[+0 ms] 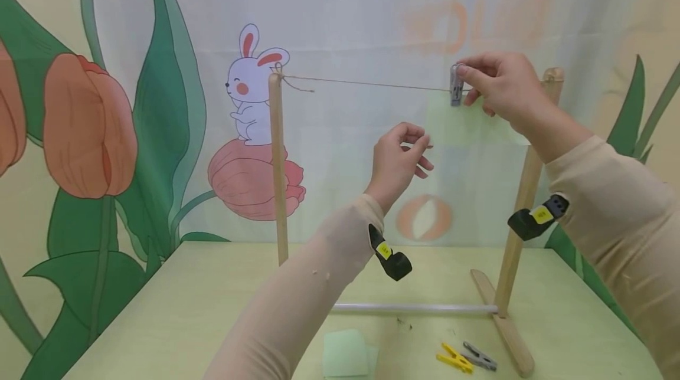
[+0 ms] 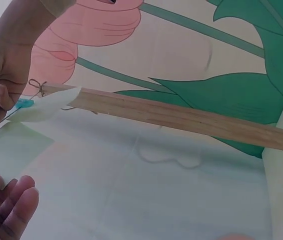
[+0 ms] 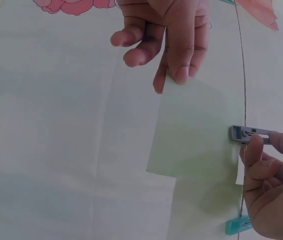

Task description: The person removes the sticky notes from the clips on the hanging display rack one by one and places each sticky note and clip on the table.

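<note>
My right hand (image 1: pixel 504 88) pinches a grey clothespin (image 1: pixel 455 86) upright on the string (image 1: pixel 366 83), its lower end over the top edge of a pale green paper sheet (image 3: pixel 196 125). Lower and to the left, my left hand (image 1: pixel 401 156) holds that sheet's free corner between thumb and fingertips, as the right wrist view shows. A second green sheet (image 3: pixel 196 205) hangs partly overlapped by the first. Its teal clothespin (image 3: pixel 238 225) sits farther along the string, hidden behind my right hand in the head view.
Wooden posts, left (image 1: pixel 277 167) and right (image 1: pixel 523 203), carry the string. A white bar (image 1: pixel 414 308) runs low between them. On the table (image 1: pixel 159 309) lie a green paper stack (image 1: pixel 344 353), a yellow clothespin (image 1: pixel 454 359) and another grey clothespin (image 1: pixel 480 357). A printed curtain (image 1: pixel 345 26) hangs behind.
</note>
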`<action>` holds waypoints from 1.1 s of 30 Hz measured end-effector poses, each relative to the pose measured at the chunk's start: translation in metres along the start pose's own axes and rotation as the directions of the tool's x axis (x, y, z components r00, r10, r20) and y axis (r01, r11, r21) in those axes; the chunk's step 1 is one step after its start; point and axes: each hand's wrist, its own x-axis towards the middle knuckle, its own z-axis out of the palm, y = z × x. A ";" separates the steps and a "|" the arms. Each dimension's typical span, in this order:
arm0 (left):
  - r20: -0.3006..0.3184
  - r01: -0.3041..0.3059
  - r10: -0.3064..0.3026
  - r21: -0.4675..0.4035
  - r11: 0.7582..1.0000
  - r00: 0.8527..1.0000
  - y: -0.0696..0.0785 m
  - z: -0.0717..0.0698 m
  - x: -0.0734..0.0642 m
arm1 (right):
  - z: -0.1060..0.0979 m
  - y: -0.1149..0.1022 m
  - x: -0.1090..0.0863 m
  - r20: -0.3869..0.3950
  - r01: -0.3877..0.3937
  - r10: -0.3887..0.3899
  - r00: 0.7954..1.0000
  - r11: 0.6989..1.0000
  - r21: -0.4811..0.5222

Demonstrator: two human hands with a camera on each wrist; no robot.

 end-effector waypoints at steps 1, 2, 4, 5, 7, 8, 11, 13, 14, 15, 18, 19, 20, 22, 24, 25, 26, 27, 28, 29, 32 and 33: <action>-0.003 0.002 -0.002 0.002 1.000 1.000 0.000 0.000 0.000 | 0.000 0.000 0.000 0.000 -0.003 0.003 1.000 1.000 0.007; -0.007 0.003 -0.003 0.004 1.000 1.000 0.000 -0.001 0.000 | -0.001 0.000 0.000 0.002 -0.004 0.004 1.000 1.000 0.014; -0.016 0.003 -0.003 0.008 1.000 1.000 0.000 -0.002 0.000 | -0.001 -0.001 0.001 0.008 -0.010 0.010 1.000 1.000 0.030; -0.020 0.002 -0.002 0.011 1.000 1.000 0.000 -0.002 0.000 | -0.001 -0.001 0.001 0.012 -0.008 0.008 1.000 0.999 0.033; -0.027 -0.001 0.001 0.018 1.000 1.000 0.000 -0.003 0.001 | -0.001 -0.001 0.002 0.012 0.004 -0.004 1.000 1.000 0.025; -0.030 -0.004 0.004 0.022 1.000 1.000 0.000 -0.003 0.001 | -0.002 -0.001 0.002 0.010 0.013 -0.013 1.000 1.000 0.022; -0.034 -0.017 0.018 0.029 0.999 0.999 0.000 -0.003 0.001 | -0.001 -0.001 0.002 -0.003 0.052 -0.052 0.999 0.999 0.011; -0.039 -0.023 0.024 0.033 0.999 0.999 0.001 -0.003 0.002 | -0.001 -0.001 0.002 -0.016 0.074 -0.074 0.997 0.997 0.013; -0.042 -0.026 0.028 0.034 0.999 0.999 0.001 -0.003 0.002 | -0.001 -0.001 0.001 -0.021 0.083 -0.083 0.996 0.996 0.023; -0.045 -0.029 0.030 0.036 0.999 0.999 0.001 -0.003 0.002 | 0.000 -0.002 0.001 -0.027 0.093 -0.092 0.995 0.995 0.029; -0.058 -0.035 0.038 0.040 0.999 0.998 0.003 -0.003 0.002 | 0.000 -0.002 0.000 -0.053 0.118 -0.115 0.992 0.991 0.055; -0.062 -0.038 0.041 0.042 0.998 0.997 0.003 -0.003 0.002 | 0.000 -0.002 -0.001 -0.061 0.125 -0.121 0.991 0.990 0.065; -0.066 -0.041 0.044 0.043 0.998 0.997 0.004 -0.003 0.002 | 0.000 -0.002 -0.001 -0.070 0.129 -0.123 0.990 0.989 0.077; -0.071 -0.044 0.047 0.043 0.998 0.996 0.004 -0.003 0.002 | 0.000 -0.002 -0.002 -0.091 0.138 -0.129 0.987 0.986 0.093; -0.076 -0.044 0.047 0.040 0.998 0.996 0.004 -0.003 0.002 | 0.001 -0.002 -0.003 -0.107 0.137 -0.124 0.986 0.984 0.115; -0.077 -0.044 0.047 0.041 0.998 0.996 0.004 -0.003 0.002 | 0.001 -0.002 -0.003 -0.114 0.135 -0.120 0.986 0.982 0.129; -0.077 -0.043 0.046 0.042 0.998 0.996 0.004 -0.003 0.002 | 0.001 -0.002 -0.003 -0.121 0.134 -0.117 0.986 0.980 0.145; -0.078 -0.043 0.046 0.043 0.998 0.996 0.004 -0.003 0.002 | 0.002 -0.003 -0.003 -0.132 0.141 -0.120 0.984 0.977 0.159; -0.079 -0.042 0.046 0.045 0.998 0.996 0.005 -0.003 0.001 | 0.002 -0.003 -0.003 -0.142 0.146 -0.121 0.982 0.973 0.177; -0.080 -0.041 0.045 0.046 0.998 0.996 0.004 -0.003 0.001 | 0.002 -0.003 -0.004 -0.151 0.153 -0.125 0.981 0.969 0.195; -0.079 -0.041 0.045 0.049 0.998 0.996 0.004 -0.004 0.000 | 0.001 -0.004 -0.004 -0.172 0.179 -0.140 0.975 0.955 0.237; -0.080 -0.041 0.045 0.051 0.998 0.996 0.004 -0.005 0.000 | 0.001 -0.004 -0.004 -0.177 0.186 -0.144 0.973 0.952 0.243</action>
